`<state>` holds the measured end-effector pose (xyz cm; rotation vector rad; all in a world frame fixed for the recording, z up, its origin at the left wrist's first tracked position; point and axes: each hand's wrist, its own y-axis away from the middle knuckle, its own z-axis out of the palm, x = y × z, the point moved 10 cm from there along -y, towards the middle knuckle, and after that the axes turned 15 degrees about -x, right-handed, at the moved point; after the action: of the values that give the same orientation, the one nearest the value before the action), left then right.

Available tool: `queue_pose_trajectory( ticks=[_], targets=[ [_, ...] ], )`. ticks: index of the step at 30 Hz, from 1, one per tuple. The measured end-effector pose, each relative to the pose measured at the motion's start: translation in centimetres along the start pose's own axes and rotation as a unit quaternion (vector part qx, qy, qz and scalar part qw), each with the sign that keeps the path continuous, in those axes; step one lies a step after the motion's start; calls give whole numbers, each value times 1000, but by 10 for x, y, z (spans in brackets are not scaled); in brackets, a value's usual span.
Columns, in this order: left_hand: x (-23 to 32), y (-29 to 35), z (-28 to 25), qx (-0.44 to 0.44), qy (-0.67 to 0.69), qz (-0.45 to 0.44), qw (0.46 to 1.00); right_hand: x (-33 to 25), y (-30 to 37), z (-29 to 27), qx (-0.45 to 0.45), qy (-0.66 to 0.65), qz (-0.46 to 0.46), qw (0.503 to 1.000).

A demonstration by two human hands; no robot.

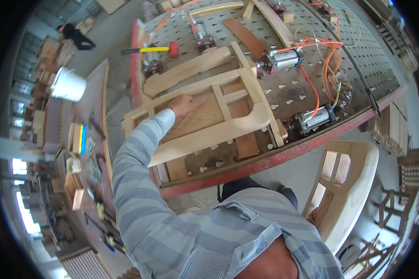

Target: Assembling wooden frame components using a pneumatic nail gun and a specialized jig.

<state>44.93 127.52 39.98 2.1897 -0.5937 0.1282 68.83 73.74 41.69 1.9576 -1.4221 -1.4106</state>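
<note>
A pale wooden frame (209, 123) with a carved inner panel (202, 118) and a slatted end lies on the perforated metal table. My left hand (185, 106) rests on that panel near the frame's far rail, a finger stretched out and nothing gripped. Down at my right side, a second, similar wooden frame (356, 190) stands tilted beside the table. My right hand (312, 216) is closed on its near edge; only part of the fingers shows. Just beyond the first frame is a loose, shaped board (186, 69).
Pneumatic cylinders (284, 58) with orange hoses are fixed on the table (321, 88), which has a red edge. A yellow-handled hammer (156, 49) with a red head lies at the far left. On a side bench (86, 121) stands a white bucket (68, 84) among tools.
</note>
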Motion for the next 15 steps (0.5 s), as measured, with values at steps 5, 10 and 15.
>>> queue_pose_trajectory(
  ticks=[5, 10, 15],
  targets=[
    [-23, -82, -48, 2, -42, 42, 998, -57, -7, 24, 3, -15, 82, 997],
    [-34, -139, -56, -33, -28, 40, 998, -104, -40, 42, -15, -18, 136, 990],
    [-56, -166, -42, -35, -11, 31, 999, -136, -69, 58, -53, 7, 174, 983]
  ],
)
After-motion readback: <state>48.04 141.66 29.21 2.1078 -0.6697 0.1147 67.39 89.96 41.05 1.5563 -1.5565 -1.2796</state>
